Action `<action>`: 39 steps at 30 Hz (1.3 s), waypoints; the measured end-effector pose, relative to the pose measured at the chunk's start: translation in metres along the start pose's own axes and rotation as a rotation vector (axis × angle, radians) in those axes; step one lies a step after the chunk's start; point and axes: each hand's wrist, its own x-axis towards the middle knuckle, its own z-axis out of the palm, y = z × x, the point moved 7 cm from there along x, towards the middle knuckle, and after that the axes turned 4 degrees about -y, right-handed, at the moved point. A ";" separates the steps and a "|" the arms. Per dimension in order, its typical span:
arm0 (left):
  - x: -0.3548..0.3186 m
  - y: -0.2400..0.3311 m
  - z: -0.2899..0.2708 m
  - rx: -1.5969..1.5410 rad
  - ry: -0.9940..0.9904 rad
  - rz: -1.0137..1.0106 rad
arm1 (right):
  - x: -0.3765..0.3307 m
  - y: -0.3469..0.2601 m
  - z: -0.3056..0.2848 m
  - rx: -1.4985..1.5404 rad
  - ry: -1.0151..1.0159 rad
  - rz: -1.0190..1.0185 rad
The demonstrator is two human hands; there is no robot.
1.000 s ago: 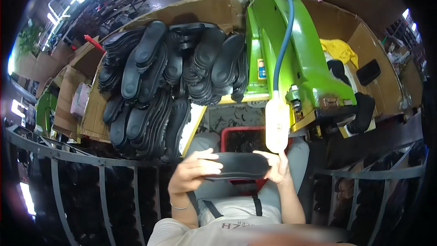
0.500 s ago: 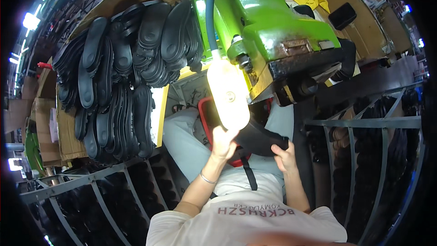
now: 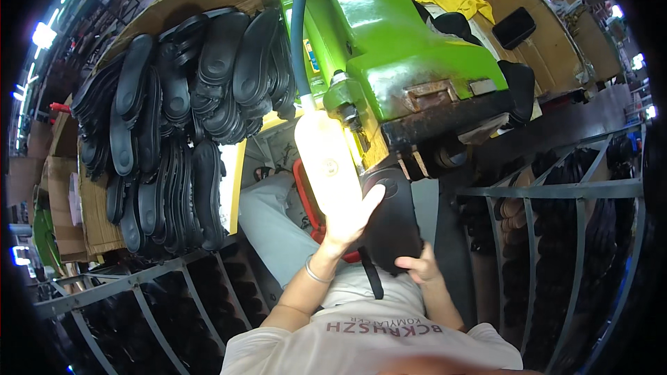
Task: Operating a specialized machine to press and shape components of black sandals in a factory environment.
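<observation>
A black shoe sole (image 3: 393, 226) is held between my two hands, its far end close under the front of a green machine (image 3: 417, 55). My left hand (image 3: 349, 221) grips the sole's left side, thumb laid along its upper face; glare from a bright lamp (image 3: 329, 160) washes out its fingers. At the near right corner, my right hand (image 3: 421, 266) pinches the sole, with the thumb on top and the other fingers mostly hidden beneath. The machine's dark lower head (image 3: 445, 121) hangs just beyond the sole.
Stacks of black soles (image 3: 177, 97) fill a cardboard box (image 3: 104, 219) on the left. Metal racks (image 3: 556, 191) packed with dark pieces flank me on both sides. A red bin (image 3: 306, 198) sits between my legs. Another carton (image 3: 535, 24) with a yellow cloth (image 3: 455, 0) stands behind the machine.
The sole has swung from a sideways slant to pointing away from me, its far end now nearer the machine head. My right hand has come lower and nearer my body; my left thumb is now stretched out.
</observation>
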 end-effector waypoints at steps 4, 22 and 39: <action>-0.006 0.009 -0.001 -0.014 0.057 0.014 | -0.011 -0.051 -0.060 0.041 0.306 -0.261; -0.010 0.004 -0.091 -0.529 0.066 -0.035 | 0.112 -0.134 0.017 0.069 0.074 -0.575; -0.029 0.001 -0.080 -0.255 0.027 -0.045 | 0.110 -0.152 0.016 -0.061 0.028 -0.738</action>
